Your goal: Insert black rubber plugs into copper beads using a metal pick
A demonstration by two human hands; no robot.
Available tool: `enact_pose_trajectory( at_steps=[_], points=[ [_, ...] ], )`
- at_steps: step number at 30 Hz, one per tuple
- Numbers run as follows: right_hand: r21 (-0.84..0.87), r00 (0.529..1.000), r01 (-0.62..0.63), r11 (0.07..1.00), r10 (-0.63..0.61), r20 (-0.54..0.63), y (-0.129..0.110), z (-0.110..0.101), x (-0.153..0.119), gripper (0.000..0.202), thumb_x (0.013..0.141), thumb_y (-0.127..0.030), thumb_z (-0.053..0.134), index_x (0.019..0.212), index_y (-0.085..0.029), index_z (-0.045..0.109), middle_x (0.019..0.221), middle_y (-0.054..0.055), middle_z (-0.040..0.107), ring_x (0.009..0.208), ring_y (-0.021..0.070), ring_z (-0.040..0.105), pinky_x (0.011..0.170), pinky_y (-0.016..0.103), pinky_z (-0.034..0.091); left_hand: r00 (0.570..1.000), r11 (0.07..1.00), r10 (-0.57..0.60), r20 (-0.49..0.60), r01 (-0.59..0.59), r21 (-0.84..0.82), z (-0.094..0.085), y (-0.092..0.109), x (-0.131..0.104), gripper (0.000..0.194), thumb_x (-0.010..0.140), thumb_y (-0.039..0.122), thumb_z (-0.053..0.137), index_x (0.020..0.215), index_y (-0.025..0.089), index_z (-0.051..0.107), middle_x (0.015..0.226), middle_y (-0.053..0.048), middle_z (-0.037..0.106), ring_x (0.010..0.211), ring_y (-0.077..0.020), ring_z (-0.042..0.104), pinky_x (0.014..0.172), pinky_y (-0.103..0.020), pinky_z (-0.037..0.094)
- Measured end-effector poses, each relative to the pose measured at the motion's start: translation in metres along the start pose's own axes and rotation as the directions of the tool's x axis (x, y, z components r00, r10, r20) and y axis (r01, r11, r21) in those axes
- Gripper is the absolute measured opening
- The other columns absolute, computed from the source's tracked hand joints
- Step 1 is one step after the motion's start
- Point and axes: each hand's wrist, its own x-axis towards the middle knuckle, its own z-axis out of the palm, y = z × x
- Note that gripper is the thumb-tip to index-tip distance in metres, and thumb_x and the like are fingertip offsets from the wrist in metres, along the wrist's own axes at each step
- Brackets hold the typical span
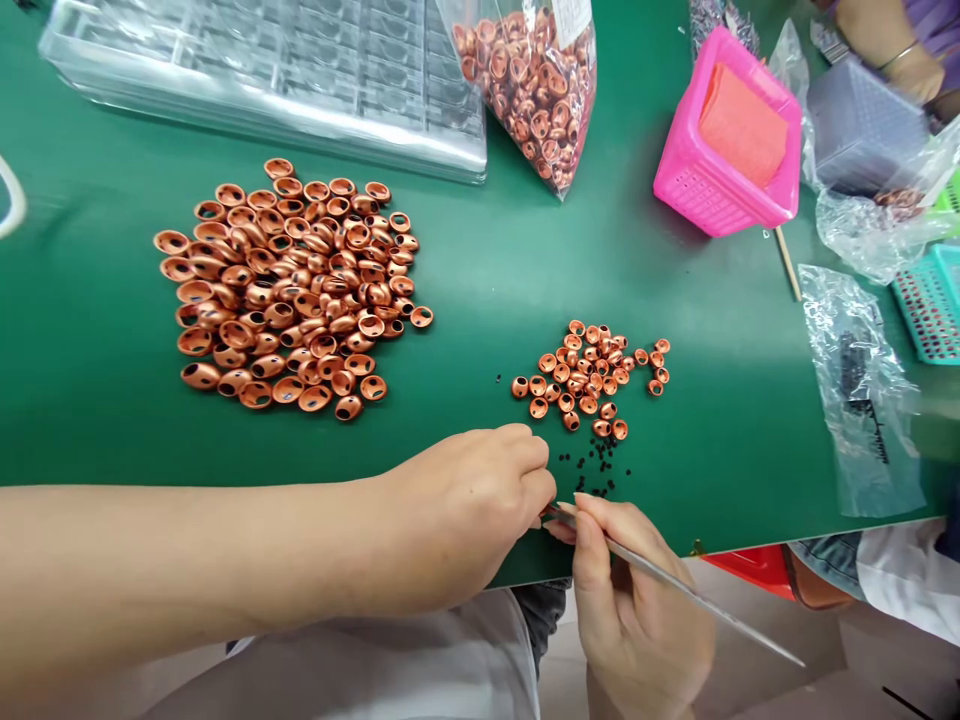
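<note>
My left hand (465,510) is closed, fingers curled at the table's front edge. A sliver of a copper-coloured piece (547,511) shows at its fingertips, mostly hidden. My right hand (645,590) pinches a slim metal tool (705,603); one end meets the left fingertips, the other points down to the right. Just beyond my hands lie tiny black bits (598,462), scattered on the table. Behind them is a small pile of copper-coloured hollow cups (592,368) with dark holes. A larger pile of bigger copper-coloured cups (292,290) spreads to the left.
Clear plastic trays (285,85) are stacked at the back left, beside a bag of copper-coloured cups (536,90). A pink basket (720,190) stands back right, near plastic bags (855,390) and a teal basket (934,300). Another person's arm (889,45) is at the upper right.
</note>
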Motion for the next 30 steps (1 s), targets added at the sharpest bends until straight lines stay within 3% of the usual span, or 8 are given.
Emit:
enact_pose_trajectory(
  at_steps=[6, 10, 14, 18, 21, 23, 26, 30],
  points=[
    [0.006, 0.996, 0.08, 0.997, -0.08, -0.035, 0.001, 0.002, -0.001, 0.014, 0.095, -0.02, 0.055, 0.102, -0.02, 0.067, 0.079, 0.001, 0.076, 0.066, 0.0127, 0.073, 0.06, 0.021, 0.058, 0.999, 1.0, -0.025, -0.029, 0.025, -0.003, -0.001, 0.0, 0.002, 0.014, 0.09, 0.006, 0.056, 0.084, 0.013, 0.067, 0.081, -0.006, 0.057, 0.076, -0.0199, 0.053, 0.064, -0.031, 0.043],
    [0.192, 0.999, -0.048, 0.98, 0.046, 0.019, 0.01, 0.005, -0.01, 0.013, 0.093, -0.02, 0.06, 0.102, -0.022, 0.069, 0.084, 0.0, 0.077, 0.071, 0.0148, 0.075, 0.065, 0.024, 0.061, 0.998, 0.999, -0.023, -0.062, 0.021, -0.03, -0.004, 0.0, 0.002, 0.014, 0.092, 0.009, 0.056, 0.088, 0.014, 0.069, 0.084, -0.006, 0.061, 0.08, -0.0196, 0.056, 0.068, -0.03, 0.046],
    [0.559, 0.941, -0.222, 0.799, 0.325, -0.092, 0.02, 0.01, -0.018, 0.012, 0.095, -0.02, 0.058, 0.1, -0.021, 0.069, 0.084, 0.001, 0.075, 0.063, 0.0146, 0.072, 0.062, 0.028, 0.06, 0.994, 0.991, -0.044, -0.102, 0.03, -0.129, -0.006, -0.002, 0.001, 0.013, 0.09, 0.008, 0.06, 0.091, 0.016, 0.07, 0.086, -0.003, 0.063, 0.081, -0.0168, 0.059, 0.071, -0.026, 0.047],
    [0.741, 0.919, -0.103, 0.664, 0.348, -0.184, 0.027, 0.009, -0.015, 0.016, 0.097, -0.025, 0.053, 0.093, -0.021, 0.069, 0.087, 0.003, 0.073, 0.078, 0.0175, 0.07, 0.062, 0.031, 0.058, 0.994, 0.978, -0.04, -0.106, 0.017, -0.208, -0.005, -0.007, 0.002, 0.011, 0.089, 0.009, 0.063, 0.09, 0.018, 0.07, 0.086, -0.002, 0.065, 0.082, -0.0159, 0.06, 0.072, -0.024, 0.047],
    [0.751, 0.913, -0.174, 0.637, 0.39, -0.12, 0.031, 0.006, -0.012, 0.017, 0.097, -0.029, 0.053, 0.097, -0.02, 0.068, 0.087, 0.004, 0.072, 0.073, 0.0156, 0.067, 0.059, 0.029, 0.055, 0.996, 0.978, -0.058, -0.073, 0.042, -0.207, -0.008, -0.005, 0.001, 0.013, 0.089, 0.009, 0.063, 0.093, 0.018, 0.071, 0.089, -0.002, 0.065, 0.082, -0.0149, 0.061, 0.073, -0.023, 0.047],
    [0.724, 0.894, -0.245, 0.645, 0.439, -0.088, 0.032, 0.005, -0.01, 0.025, 0.096, -0.032, 0.056, 0.117, -0.02, 0.064, 0.076, 0.001, 0.07, 0.061, 0.0126, 0.063, 0.054, 0.026, 0.053, 0.997, 0.986, -0.072, -0.032, 0.067, -0.156, -0.015, -0.002, -0.001, 0.013, 0.089, 0.009, 0.064, 0.093, 0.018, 0.071, 0.093, -0.003, 0.064, 0.085, -0.0151, 0.061, 0.075, -0.023, 0.048],
    [0.653, 0.861, -0.339, 0.678, 0.503, -0.075, 0.034, 0.005, -0.008, 0.064, 0.09, -0.033, 0.064, 0.149, -0.026, 0.038, 0.06, -0.005, 0.064, 0.049, 0.012, 0.056, 0.045, 0.023, 0.046, 0.992, 0.992, -0.129, 0.015, 0.129, 0.019, -0.034, 0.002, -0.008, 0.014, 0.09, 0.009, 0.06, 0.091, 0.018, 0.071, 0.098, -0.004, 0.064, 0.09, -0.0182, 0.061, 0.076, -0.027, 0.048],
    [0.672, 0.834, -0.334, 0.661, 0.539, -0.116, 0.036, 0.012, -0.01, 0.076, 0.089, -0.033, 0.067, 0.154, -0.032, 0.028, 0.06, -0.007, 0.065, 0.047, 0.0115, 0.054, 0.043, 0.022, 0.045, 0.97, 0.919, -0.242, 0.009, 0.226, 0.323, -0.061, -0.006, -0.026, 0.019, 0.09, 0.008, 0.053, 0.085, 0.016, 0.069, 0.094, -0.008, 0.063, 0.085, -0.0225, 0.06, 0.072, -0.032, 0.048]
  ],
)
